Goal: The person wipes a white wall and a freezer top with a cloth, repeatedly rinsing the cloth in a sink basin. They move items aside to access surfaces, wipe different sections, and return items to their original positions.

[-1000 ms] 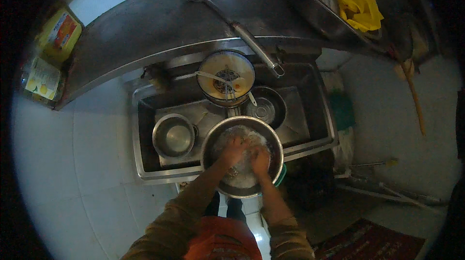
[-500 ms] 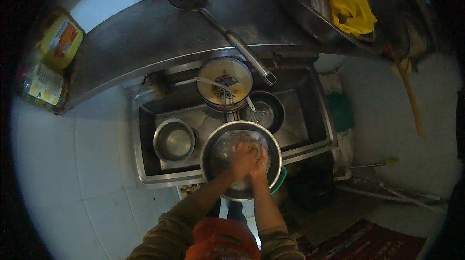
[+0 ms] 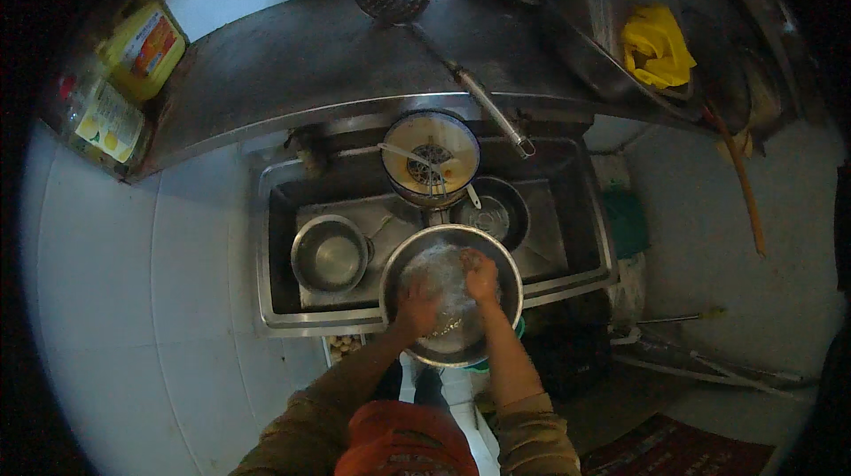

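Note:
Both of my hands are inside a large round metal basin (image 3: pixel 511 299) of cloudy water, which rests at the near edge of the sink. On the basin's left side my left hand (image 3: pixel 418 304) lies partly in the water, its fingers spread and a little blurred. My right hand (image 3: pixel 481 276) is at the right of the basin, fingers curled in; whatever it may hold is hidden. The hands are apart. Small pale bits (image 3: pixel 446 327) show in the water near the basin's front.
The two-bowl sink (image 3: pixel 567 210) holds a metal pot of water (image 3: pixel 330 254) and a dark round pan (image 3: pixel 505 210). Between them stands a pale bowl (image 3: pixel 452 139) with utensils. A skimmer (image 3: pixel 483 95) overhangs the counter (image 3: pixel 284 59). Bottles (image 3: pixel 111 126) stand left, a yellow bag (image 3: pixel 658 46) right.
My hands were together in the middle of the basin and have now parted, left hand to the left and nearer, right hand to the right. The whole view has shifted slightly.

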A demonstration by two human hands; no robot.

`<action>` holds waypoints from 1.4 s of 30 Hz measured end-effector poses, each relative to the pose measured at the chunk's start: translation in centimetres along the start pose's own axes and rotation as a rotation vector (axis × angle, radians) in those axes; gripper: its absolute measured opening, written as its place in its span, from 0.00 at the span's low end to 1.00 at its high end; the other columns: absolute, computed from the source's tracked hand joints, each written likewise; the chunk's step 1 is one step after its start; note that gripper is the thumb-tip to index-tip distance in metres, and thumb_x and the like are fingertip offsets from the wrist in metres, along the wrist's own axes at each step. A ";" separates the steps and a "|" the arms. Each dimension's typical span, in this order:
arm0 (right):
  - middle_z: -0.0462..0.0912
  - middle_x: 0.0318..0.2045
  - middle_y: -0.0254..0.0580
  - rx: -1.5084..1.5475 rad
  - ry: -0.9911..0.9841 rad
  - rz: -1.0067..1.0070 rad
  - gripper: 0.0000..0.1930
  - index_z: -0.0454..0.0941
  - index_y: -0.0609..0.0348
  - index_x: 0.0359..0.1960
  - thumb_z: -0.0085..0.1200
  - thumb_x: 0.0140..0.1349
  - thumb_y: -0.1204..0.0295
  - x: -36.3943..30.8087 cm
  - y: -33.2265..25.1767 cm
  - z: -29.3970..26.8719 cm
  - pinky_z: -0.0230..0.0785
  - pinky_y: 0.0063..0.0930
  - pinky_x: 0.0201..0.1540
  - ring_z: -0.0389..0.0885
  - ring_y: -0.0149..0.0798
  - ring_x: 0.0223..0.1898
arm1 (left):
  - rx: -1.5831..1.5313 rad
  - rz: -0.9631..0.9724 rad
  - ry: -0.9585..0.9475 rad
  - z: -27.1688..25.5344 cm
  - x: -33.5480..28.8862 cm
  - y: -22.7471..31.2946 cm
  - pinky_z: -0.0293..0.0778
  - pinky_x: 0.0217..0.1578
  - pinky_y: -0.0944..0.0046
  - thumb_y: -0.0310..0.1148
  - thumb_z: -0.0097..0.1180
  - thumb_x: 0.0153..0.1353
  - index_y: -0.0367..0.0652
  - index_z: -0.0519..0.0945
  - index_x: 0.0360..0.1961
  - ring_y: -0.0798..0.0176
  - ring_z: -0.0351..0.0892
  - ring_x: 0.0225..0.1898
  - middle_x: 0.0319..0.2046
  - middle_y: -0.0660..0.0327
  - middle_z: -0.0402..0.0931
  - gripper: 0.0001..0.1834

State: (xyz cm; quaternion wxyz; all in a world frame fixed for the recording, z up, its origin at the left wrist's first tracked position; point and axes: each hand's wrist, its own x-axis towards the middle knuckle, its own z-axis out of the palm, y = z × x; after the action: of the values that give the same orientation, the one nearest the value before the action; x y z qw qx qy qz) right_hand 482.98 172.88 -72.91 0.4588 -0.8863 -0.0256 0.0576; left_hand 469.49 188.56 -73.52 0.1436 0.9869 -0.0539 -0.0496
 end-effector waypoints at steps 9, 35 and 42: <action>0.85 0.36 0.59 -0.108 0.072 0.210 0.29 0.84 0.68 0.46 0.57 0.72 0.47 -1.2 3.2 -0.1 0.75 0.50 0.43 0.86 0.56 0.36 | 0.062 0.099 -0.395 3.3 1.5 -2.2 0.83 0.47 0.48 0.37 0.57 0.71 0.38 0.85 0.46 0.43 0.85 0.50 0.46 0.47 0.84 0.14; 0.83 0.41 0.43 0.983 -0.012 0.509 0.25 0.77 0.64 0.53 0.66 0.68 0.55 -7.5 -8.3 -3.7 0.78 0.37 0.29 0.84 0.39 0.37 | -1.454 -0.346 -0.026 -3.9 6.6 2.4 0.72 0.63 0.46 0.48 0.53 0.74 0.48 0.76 0.65 0.45 0.73 0.65 0.67 0.55 0.69 0.24; 0.83 0.50 0.44 0.712 -0.222 0.425 0.26 0.78 0.64 0.57 0.58 0.74 0.52 -5.4 -7.6 -4.5 0.80 0.35 0.39 0.83 0.40 0.47 | -1.830 -0.553 -0.114 -7.9 5.1 4.5 0.73 0.57 0.52 0.53 0.56 0.73 0.48 0.78 0.60 0.58 0.71 0.63 0.60 0.63 0.75 0.25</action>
State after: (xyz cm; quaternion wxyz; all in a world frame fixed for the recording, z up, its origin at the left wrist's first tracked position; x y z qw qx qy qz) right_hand 478.19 173.11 -63.71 0.7083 -0.6468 0.1297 0.2513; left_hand 475.07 185.87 -65.08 0.8395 0.4662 0.2337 -0.1525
